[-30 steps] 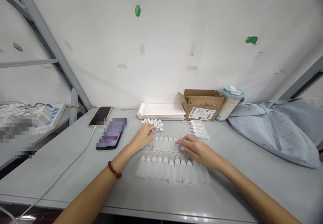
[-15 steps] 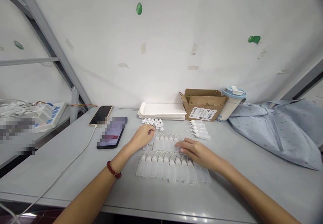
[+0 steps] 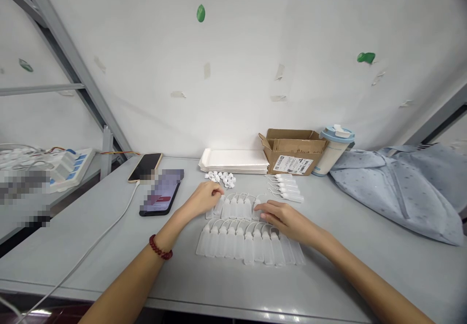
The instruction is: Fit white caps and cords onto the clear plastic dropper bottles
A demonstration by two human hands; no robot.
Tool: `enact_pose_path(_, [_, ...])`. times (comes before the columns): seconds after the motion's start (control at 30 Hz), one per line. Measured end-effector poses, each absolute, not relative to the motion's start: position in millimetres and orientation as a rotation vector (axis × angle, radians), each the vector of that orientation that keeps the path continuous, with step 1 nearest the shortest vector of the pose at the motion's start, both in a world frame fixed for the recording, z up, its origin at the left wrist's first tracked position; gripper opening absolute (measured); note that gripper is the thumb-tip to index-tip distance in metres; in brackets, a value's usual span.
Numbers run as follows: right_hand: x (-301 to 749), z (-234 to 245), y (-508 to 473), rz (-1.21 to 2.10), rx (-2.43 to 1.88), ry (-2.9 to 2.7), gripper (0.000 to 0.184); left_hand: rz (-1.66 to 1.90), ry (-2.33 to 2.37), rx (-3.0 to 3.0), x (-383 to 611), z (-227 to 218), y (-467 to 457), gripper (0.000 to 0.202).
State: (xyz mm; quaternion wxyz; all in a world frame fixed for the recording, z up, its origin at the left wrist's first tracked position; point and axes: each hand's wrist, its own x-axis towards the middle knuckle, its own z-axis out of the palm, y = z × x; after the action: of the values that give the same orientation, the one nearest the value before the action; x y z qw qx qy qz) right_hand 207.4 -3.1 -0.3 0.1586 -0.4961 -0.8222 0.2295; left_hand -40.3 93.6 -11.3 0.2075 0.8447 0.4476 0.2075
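Two rows of small translucent plastic bottles lie on the grey table, a near row (image 3: pixel 248 242) and a far row (image 3: pixel 237 207). My left hand (image 3: pixel 201 201) rests at the left end of the far row, fingers curled round one bottle there. At the right end of that row my right hand (image 3: pixel 282 218) lies flat over the bottles, fingers stretched toward one bottle. A heap of small white caps (image 3: pixel 221 178) sits just behind my left hand. Several capped bottles (image 3: pixel 286 187) lie in a row behind my right hand.
Two phones (image 3: pixel 160 192) lie at the left, one on a white cable. A stack of white trays (image 3: pixel 233 161), an open cardboard box (image 3: pixel 292 156) and a lidded cup (image 3: pixel 333 150) stand along the wall. Blue cloth (image 3: pixel 401 188) covers the right side.
My left hand has drawn back from the cap heap to the left end of the far bottle row. My right hand has barely shifted.
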Motion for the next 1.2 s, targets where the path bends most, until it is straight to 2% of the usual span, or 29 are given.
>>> enact_pose_path(0.3, [209,-5,-1,0.649,-1.427,-2.333,0.033,0.622,1.309,2.315,-39,-11,94,0.026])
enact_pose_path(0.77, [209,-9,0,0.578,-1.389,-2.344,0.034,0.976,1.497,2.053,-38,-9,97,0.013])
enact_pose_path(0.97, [212,-13,3,0.495,-1.442,-2.33,0.032,1.229,1.317,1.824,-34,-8,96,0.012])
enact_pose_path(1.2, [212,-15,5,0.512,-1.432,-2.342,0.032,1.132,1.163,1.806,-24,-8,85,0.016])
